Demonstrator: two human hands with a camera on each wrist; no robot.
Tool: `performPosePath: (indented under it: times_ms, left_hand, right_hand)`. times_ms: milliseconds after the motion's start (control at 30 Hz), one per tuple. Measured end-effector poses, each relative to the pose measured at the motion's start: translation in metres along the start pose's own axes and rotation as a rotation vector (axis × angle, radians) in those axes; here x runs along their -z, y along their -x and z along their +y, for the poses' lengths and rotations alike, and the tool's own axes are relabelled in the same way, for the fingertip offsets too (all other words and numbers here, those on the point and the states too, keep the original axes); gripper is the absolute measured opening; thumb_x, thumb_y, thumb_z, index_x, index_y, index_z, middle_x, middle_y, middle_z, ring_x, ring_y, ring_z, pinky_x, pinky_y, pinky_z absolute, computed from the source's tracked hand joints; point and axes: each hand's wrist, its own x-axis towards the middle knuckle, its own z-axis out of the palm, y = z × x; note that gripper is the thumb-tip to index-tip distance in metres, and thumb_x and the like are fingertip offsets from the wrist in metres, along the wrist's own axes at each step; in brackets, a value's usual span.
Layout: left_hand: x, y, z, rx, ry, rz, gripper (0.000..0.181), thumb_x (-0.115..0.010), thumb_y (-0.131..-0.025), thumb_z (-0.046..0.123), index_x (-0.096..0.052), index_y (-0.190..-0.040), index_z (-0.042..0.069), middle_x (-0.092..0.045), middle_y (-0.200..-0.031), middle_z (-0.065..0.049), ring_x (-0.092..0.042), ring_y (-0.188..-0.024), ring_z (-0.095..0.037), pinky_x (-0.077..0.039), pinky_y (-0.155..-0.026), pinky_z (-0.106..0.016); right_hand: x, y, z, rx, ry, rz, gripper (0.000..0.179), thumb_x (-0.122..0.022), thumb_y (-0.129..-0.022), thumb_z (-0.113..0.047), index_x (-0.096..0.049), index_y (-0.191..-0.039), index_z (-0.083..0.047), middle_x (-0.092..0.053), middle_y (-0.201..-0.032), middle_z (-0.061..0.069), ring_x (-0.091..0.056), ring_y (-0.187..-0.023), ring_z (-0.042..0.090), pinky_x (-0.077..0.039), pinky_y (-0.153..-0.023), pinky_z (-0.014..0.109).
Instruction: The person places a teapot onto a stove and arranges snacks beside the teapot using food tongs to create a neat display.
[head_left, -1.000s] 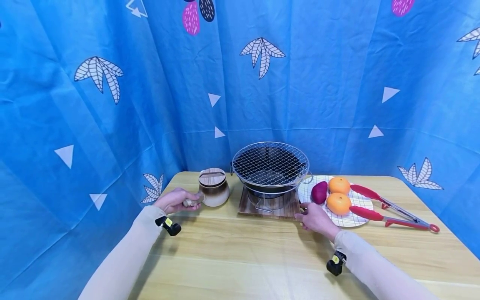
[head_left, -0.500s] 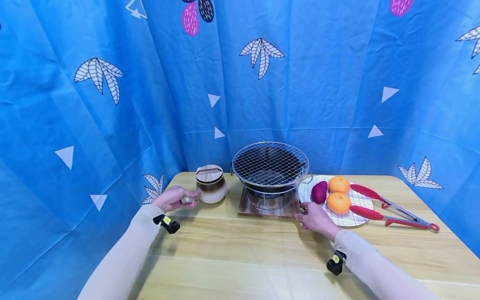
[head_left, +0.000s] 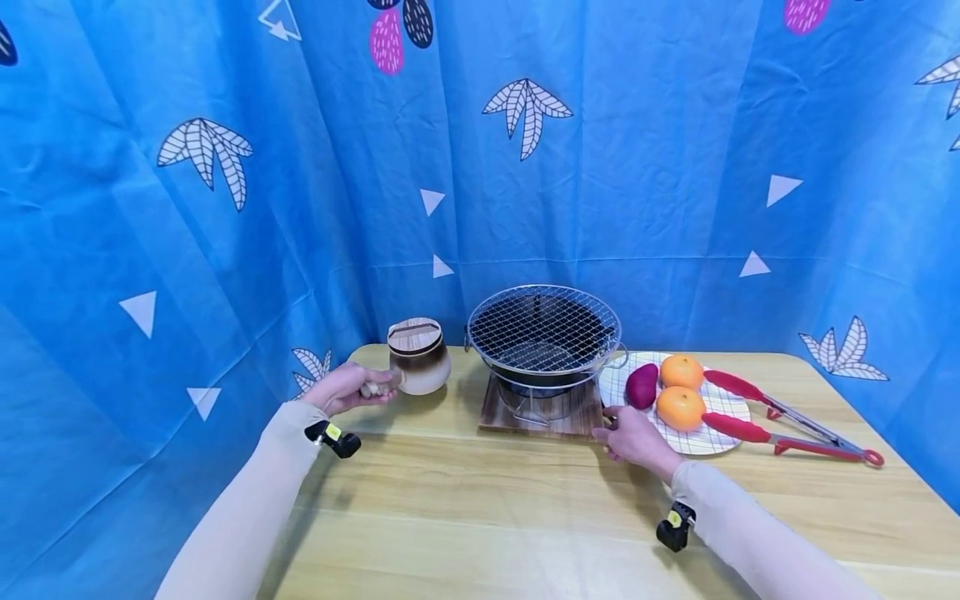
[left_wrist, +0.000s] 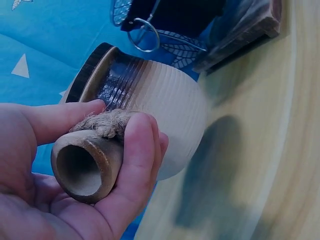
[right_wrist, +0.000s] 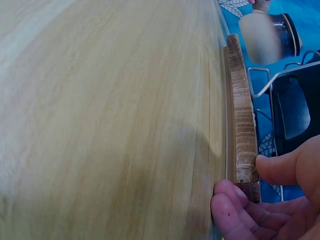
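My left hand (head_left: 347,389) grips the hollow side handle (left_wrist: 107,160) of a brown-and-cream ceramic pot (head_left: 422,371), its fingers wrapped round the twine binding. A wooden lid (head_left: 415,336) covers the pot. In the left wrist view the pot hangs above the table, its shadow apart from it. My right hand (head_left: 637,440) pinches the near right corner of a dark wooden board (right_wrist: 242,110), thumb on top and fingers against the lower side. On that board stands a round black tabletop grill (head_left: 525,378) topped by a wire mesh (head_left: 543,329).
Right of the grill, a checked plate (head_left: 723,440) bears two oranges (head_left: 681,408) and a purple fruit or vegetable (head_left: 642,386). Red-tipped tongs (head_left: 813,447) lean over its right rim. A blue curtain (head_left: 637,167) closes off the table's (head_left: 480,517) back and sides.
The pot, in my left hand, has risen off the table and shifted slightly left. My right hand has kept its place on the board.
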Motion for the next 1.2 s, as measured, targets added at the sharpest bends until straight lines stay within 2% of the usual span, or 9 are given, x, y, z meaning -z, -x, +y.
performPosePath:
  times_ms: [200,533,833,1033,1200]
  left_hand:
    - [0.0,0.005,0.012,-0.006,0.018,0.024,0.026,-0.061,-0.098,0.001,-0.052,-0.12,-0.009,-0.068,-0.102,-0.02,-0.073,-0.09,-0.026,-0.063,-0.08,-0.03]
    - [0.0,0.007,0.033,-0.008,0.015,0.055,0.016,-0.061,-0.098,0.002,-0.057,-0.112,-0.006,-0.071,-0.092,-0.015,-0.073,-0.084,-0.023,-0.063,-0.078,-0.029]
    - [-0.002,0.014,0.055,-0.022,0.027,0.062,0.018,-0.059,-0.099,0.0,-0.056,-0.114,-0.009,-0.072,-0.088,-0.014,-0.074,-0.08,-0.021,-0.062,-0.083,-0.029]
    - [-0.006,0.016,0.068,-0.01,0.02,0.064,0.021,-0.057,-0.1,0.002,-0.054,-0.118,-0.008,-0.071,-0.092,-0.014,-0.073,-0.081,-0.021,-0.061,-0.089,-0.032]
    - [-0.009,0.016,0.077,-0.014,0.026,0.065,0.014,-0.057,-0.1,0.001,-0.057,-0.112,-0.007,-0.07,-0.092,-0.014,-0.073,-0.081,-0.022,-0.06,-0.092,-0.034]
  right_hand:
    - [0.0,0.001,-0.001,0.006,0.014,0.005,0.053,-0.065,-0.096,-0.011,-0.047,-0.14,0.013,-0.064,-0.07,0.01,-0.06,-0.056,0.017,-0.05,-0.053,0.028]
    - [0.001,0.0,-0.001,-0.011,0.009,0.001,0.055,-0.065,-0.096,-0.012,-0.046,-0.141,0.013,-0.064,-0.07,0.01,-0.06,-0.057,0.017,-0.051,-0.053,0.028]
    - [0.0,0.0,-0.001,-0.01,-0.005,-0.008,0.056,-0.064,-0.096,-0.011,-0.044,-0.142,0.013,-0.064,-0.069,0.01,-0.059,-0.057,0.017,-0.05,-0.051,0.028]
    - [0.0,0.0,-0.001,-0.013,-0.025,-0.024,0.056,-0.064,-0.097,-0.011,-0.043,-0.142,0.014,-0.064,-0.07,0.01,-0.059,-0.057,0.017,-0.05,-0.051,0.027]
    - [0.0,0.0,-0.001,-0.012,-0.009,-0.013,0.056,-0.064,-0.097,-0.011,-0.044,-0.142,0.015,-0.063,-0.068,0.01,-0.058,-0.056,0.017,-0.049,-0.051,0.028]
